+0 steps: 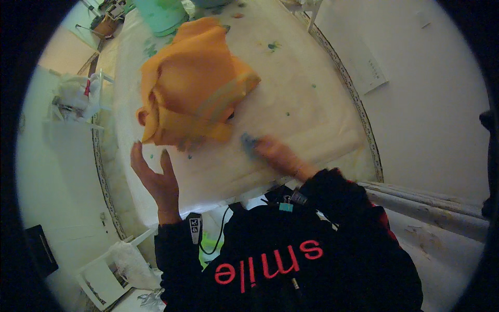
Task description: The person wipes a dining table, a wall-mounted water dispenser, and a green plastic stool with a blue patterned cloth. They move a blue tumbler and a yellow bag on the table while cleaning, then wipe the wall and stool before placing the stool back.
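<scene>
A large table (317, 114) with a pale, slightly glossy covering fills the middle of the view, its near edge just in front of a person in a dark top (312, 249), seen from above. On the left half of the table lies an orange cloth (195, 78), spread unevenly, its near end bunched into folds and its right corner pointing outward. A greenish band crosses its lower part. At the far left of the table stands a pale green bucket (160, 14), partly cut off by the top of the view.

The left hand (162, 182) is held wide, thumb apart from the fingers and nothing in its grasp; its fingertips are just beside the cloth's near left corner, and whether they touch it is hard to tell. The right hand (280, 156) is blurred, right of the cloth and apart from it, low over the table; its fingers look closed on a small blue thing (249, 144), too blurred to identify.

The cloth looks light, soft and floppy, so it would probably sag if lifted from one point; two opposite corners, or the folded near edge, seem the best holds. The greenish band might be damp or slick. Smallest of all, dark green spots (272, 47) dot the table covering
</scene>
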Demonstrator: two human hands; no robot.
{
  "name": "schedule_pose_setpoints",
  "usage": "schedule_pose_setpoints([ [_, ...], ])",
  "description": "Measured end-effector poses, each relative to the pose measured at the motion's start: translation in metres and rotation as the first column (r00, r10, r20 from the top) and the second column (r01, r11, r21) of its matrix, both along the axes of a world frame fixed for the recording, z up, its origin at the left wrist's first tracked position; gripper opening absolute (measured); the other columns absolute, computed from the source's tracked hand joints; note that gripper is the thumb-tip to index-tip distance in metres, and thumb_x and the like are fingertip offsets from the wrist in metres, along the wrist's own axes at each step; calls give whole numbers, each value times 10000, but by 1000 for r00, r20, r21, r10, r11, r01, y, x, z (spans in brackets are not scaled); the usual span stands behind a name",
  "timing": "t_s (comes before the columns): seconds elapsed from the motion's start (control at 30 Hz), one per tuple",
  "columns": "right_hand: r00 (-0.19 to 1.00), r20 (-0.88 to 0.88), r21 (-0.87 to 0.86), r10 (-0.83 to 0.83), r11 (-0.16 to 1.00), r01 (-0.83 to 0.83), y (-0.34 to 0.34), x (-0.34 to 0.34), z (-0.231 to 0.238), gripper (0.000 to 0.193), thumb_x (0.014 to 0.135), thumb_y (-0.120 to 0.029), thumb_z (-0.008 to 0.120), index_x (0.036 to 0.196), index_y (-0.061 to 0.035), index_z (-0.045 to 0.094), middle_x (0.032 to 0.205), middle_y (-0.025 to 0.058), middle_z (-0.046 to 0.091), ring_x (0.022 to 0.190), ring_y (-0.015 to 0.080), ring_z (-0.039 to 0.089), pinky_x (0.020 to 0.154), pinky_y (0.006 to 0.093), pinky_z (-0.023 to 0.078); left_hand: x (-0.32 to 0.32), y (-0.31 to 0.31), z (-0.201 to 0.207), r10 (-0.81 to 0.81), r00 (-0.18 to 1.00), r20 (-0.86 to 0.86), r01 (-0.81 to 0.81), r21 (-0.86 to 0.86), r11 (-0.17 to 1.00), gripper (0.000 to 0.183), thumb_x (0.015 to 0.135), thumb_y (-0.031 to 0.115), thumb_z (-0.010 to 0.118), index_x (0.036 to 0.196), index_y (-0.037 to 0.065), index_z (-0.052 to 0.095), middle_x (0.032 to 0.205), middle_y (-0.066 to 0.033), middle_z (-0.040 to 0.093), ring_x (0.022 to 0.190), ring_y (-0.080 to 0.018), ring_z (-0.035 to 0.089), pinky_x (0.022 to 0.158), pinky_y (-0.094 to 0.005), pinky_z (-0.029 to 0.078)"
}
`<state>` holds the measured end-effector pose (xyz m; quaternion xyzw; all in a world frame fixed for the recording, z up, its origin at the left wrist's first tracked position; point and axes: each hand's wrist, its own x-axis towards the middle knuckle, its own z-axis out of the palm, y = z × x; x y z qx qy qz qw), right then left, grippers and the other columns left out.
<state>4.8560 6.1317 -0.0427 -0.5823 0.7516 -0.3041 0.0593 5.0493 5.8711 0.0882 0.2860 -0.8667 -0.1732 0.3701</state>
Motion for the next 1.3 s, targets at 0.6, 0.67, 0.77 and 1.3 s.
schedule_pose_setpoints([
  [0.6, 982, -16, -103, 188, 977, -189, -134, 173, -32, 119, 768, -96, 539, 872, -49, 575, 916, 151, 591, 922, 317, 577, 841, 415, 474, 193, -48, -133, 373, 664, 648, -321, -204, 925, 679, 891, 485, 511, 1400, 78, 319, 1425, -229, 320, 1315, -383, 310, 1025, -536, 286],
  [0.67, 939, -343, -12, 34, 999, -40, -107, 123, -29, 177, 753, -90, 533, 921, -66, 582, 925, 146, 600, 936, 318, 582, 855, 416, 470, 192, -48, -127, 298, 728, 618, -274, -136, 952, 674, 890, 472, 523, 1389, 64, 328, 1417, -231, 330, 1310, -391, 313, 1033, -532, 284],
  [0.77, 845, -347, -18, -406, 904, 427, -18, 10, -12, 200, 686, -48, 543, 866, -75, 626, 885, 150, 612, 863, 295, 578, 763, 394, 459, 192, -49, -120, 241, 733, 637, -232, -100, 968, 708, 869, 471, 565, 1370, 26, 338, 1406, -239, 341, 1306, -401, 312, 1049, -519, 279],
  [1.3, 959, -252, -86, -133, 990, 115, -10, 25, -5, 195, 729, -91, 593, 917, -44, 604, 946, 154, 624, 918, 317, 588, 778, 409, 481, 186, -41, -83, -29, 563, 826, -102, 104, 989, 1038, 633, 544, 785, 1294, -107, 320, 1271, -309, 411, 1208, -460, 372, 1043, -488, 293],
])
